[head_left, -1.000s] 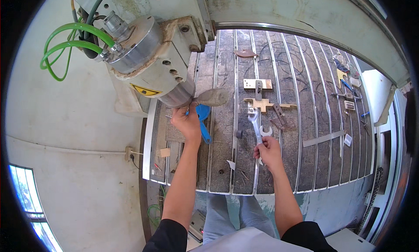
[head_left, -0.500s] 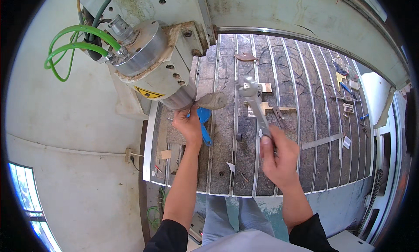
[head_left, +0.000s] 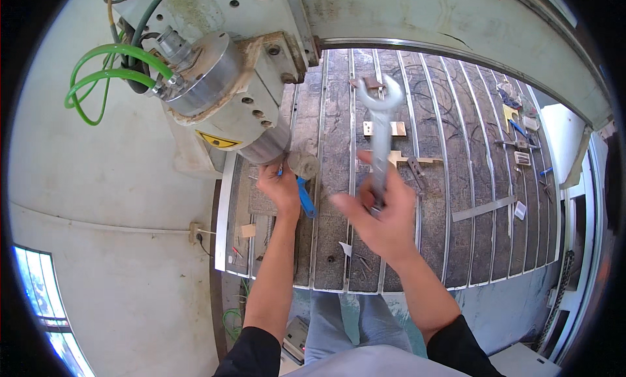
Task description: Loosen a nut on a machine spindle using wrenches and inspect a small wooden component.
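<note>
My left hand (head_left: 279, 188) is raised against the lower end of a metal spindle (head_left: 264, 145), its fingers closed; what they grip is hidden. Beside those fingers sticks out the rounded end of a grey-brown tool (head_left: 303, 164). Just below it shows a blue-handled thing (head_left: 306, 199), partly covered. My right hand (head_left: 385, 214) holds a silver open-end wrench (head_left: 381, 132) over the table, jaw pointing away from me. The thumb of that hand stands apart, and the wrench is blurred by motion.
A slotted machine table (head_left: 332, 207) spreads beneath my hands. Wood pieces (head_left: 394, 129), a steel ruler (head_left: 482, 209) and a small white box (head_left: 520, 210) lie on it. Green hoses (head_left: 98, 51) loop from the spindle top. A gantry beam (head_left: 443, 18) crosses the far side.
My right hand has moved left and turned the wrench, so its open jaw now shows; its thumb has spread. The grey-brown tool beside my left hand has swung and looks shorter.
</note>
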### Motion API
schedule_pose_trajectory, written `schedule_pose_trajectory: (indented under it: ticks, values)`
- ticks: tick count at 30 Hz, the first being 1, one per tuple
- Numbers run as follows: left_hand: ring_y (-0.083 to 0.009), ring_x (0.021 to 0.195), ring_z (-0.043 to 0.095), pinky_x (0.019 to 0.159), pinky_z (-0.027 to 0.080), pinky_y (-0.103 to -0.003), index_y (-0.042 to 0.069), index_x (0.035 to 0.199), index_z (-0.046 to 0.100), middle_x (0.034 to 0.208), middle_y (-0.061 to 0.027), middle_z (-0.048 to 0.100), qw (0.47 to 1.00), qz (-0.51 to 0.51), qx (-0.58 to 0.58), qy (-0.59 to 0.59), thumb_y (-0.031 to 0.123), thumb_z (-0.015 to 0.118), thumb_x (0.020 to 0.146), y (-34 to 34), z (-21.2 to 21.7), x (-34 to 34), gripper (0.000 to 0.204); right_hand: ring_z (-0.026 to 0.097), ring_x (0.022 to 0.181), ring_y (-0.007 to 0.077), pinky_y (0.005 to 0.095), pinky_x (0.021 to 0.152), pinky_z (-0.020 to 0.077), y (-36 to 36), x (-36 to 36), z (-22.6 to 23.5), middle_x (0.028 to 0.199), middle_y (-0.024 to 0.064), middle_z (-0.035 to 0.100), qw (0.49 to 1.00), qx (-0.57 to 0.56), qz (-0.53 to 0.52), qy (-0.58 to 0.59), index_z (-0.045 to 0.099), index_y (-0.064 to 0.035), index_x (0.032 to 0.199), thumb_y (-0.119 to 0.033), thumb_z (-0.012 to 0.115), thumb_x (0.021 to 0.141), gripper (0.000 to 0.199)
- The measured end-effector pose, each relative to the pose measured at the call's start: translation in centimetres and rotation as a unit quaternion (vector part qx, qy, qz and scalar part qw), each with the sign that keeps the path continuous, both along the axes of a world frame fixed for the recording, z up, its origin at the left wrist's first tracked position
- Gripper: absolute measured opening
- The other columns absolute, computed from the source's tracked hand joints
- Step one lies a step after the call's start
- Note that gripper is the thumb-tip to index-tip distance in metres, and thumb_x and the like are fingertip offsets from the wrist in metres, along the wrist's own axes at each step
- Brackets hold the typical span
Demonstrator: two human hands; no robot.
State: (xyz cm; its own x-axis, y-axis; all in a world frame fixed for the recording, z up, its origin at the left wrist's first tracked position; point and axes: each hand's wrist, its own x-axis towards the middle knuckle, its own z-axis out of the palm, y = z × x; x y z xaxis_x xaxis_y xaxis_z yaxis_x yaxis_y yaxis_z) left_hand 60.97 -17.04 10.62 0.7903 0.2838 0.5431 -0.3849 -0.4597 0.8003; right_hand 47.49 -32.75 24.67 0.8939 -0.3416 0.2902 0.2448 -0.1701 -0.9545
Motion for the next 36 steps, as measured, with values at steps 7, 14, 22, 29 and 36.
schedule_pose_trajectory:
  ticks: [7, 14, 22, 29, 36]
  values:
    - [-0.0183, 0.087, 0.064, 0.079, 0.048, -0.031, -0.005, 0.093, 0.069, 0.092, -0.0125, 0.068, 0.933, -0.125, -0.334, 0.058, -0.007, 0.065, 0.075, 1.1, -2.7, 1.1, 0.019, 0.04, 0.057, -0.0006, 0.0165, 0.049, 0.0323, 4.5, 5.4, -0.9, 0.067, -0.0071, 0.051, 0.993, 0.081, 0.074, -0.039, 0.058, -0.0013, 0.114, -0.01, 0.078, 0.076, 0.044]
    - [-0.0142, 0.087, 0.062, 0.079, 0.047, -0.03, -0.004, 0.094, 0.069, 0.094, -0.0099, 0.068, 0.987, -0.06, -0.116, 0.092, -0.008, 0.067, 0.073, 1.4, -1.4, 0.1, 0.022, 0.044, 0.058, -0.0003, 0.0169, 0.051, 0.0363, 3.9, 5.7, -2.1, 0.076, -0.0041, 0.059, 0.988, 0.128, 0.052, -0.071, 0.059, -0.0015, 0.107, -0.006, 0.073, 0.082, 0.029]
    - [-0.012, 0.08, 0.061, 0.075, 0.046, -0.027, -0.004, 0.091, 0.069, 0.086, -0.009, 0.069, 0.991, -0.036, -0.109, 0.064, -0.009, 0.068, 0.075, 1.3, -1.6, 0.6, 0.017, 0.052, 0.055, 0.0047, 0.0203, 0.048, 0.0413, 1.8, 2.3, -1.3, 0.077, 0.0013, 0.061, 0.958, 0.285, -0.034, -0.021, 0.057, 0.0006, 0.108, -0.005, 0.071, 0.083, 0.029]
    - [-0.0115, 0.08, 0.061, 0.074, 0.047, -0.026, -0.005, 0.094, 0.066, 0.088, -0.0081, 0.067, 0.99, -0.057, -0.054, 0.12, -0.008, 0.067, 0.079, 2.2, -1.9, 0.1, 0.015, 0.05, 0.053, 0.0042, 0.0198, 0.046, 0.0392, -5.1, -2.6, -5.6, 0.067, 0.0001, 0.058, 0.957, 0.222, -0.107, 0.151, 0.06, -0.001, 0.093, -0.008, 0.072, 0.083, 0.017]
    - [-0.0158, 0.087, 0.062, 0.079, 0.049, -0.028, -0.003, 0.112, 0.06, 0.095, -0.0089, 0.065, 0.942, -0.146, -0.22, 0.208, -0.01, 0.064, 0.08, 0.4, 1.8, -6.9, 0.033, 0.059, 0.053, 0.0228, 0.0349, 0.052, 0.048, -10.5, -5.5, -9.4, 0.061, 0.009, 0.061, 0.898, -0.198, -0.116, 0.376, 0.065, 0.0003, 0.082, -0.022, 0.076, 0.076, 0.025]
